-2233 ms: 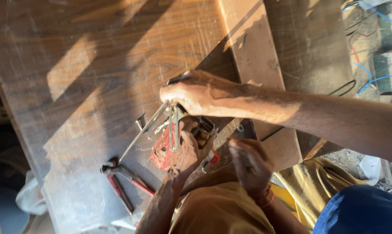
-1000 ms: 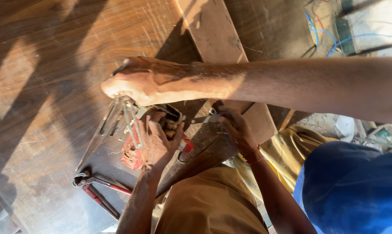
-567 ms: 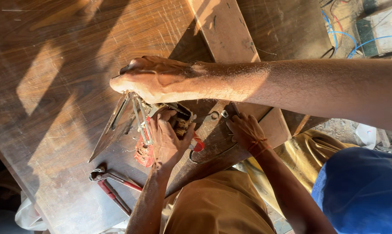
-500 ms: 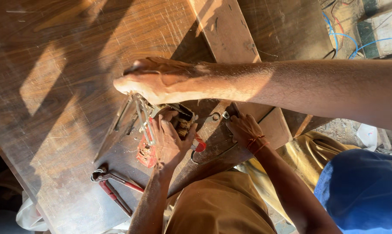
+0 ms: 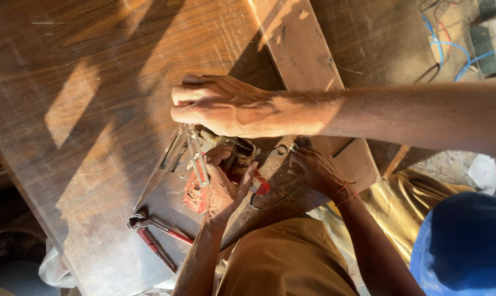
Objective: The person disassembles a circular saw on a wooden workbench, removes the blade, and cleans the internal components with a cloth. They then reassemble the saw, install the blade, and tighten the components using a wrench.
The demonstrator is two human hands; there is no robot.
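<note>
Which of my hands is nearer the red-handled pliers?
Left: left hand rests on the red tool above-right of the pliers; right hand sits farther right, beyond the tool.

Three hands in view: one reaching in from the right, two coming up from the bottom (a co-worker's pair). One red-handled pliers lower left. One wooden plank on one table.

So the desk carries everything. The power tool sits mid-desk, right under the wearer's right hand. A co-worker's near hand is on the tool, and their other hand is just right of it. Pliers lie lower left of the tool, and a plank runs behind it.
</note>
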